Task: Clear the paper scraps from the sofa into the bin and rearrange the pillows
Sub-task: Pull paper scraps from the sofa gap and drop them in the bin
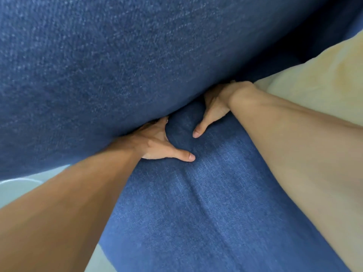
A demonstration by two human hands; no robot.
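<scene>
2 forearms (59, 209) stretch over blue pillow (206, 203); left hand (155, 143), right hand (214, 107) thumbs flat on it, fingers hidden under blue back cushion (117, 55), grip unclear. Yellow pillow (314, 79) beside right arm. Best pushed in evenly.

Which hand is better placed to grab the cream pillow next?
Right, probably. The right hand sits just beside the cream pillow. The left hand is farther off, on the other side. Both have fingers tucked under the blue cushion.
</scene>
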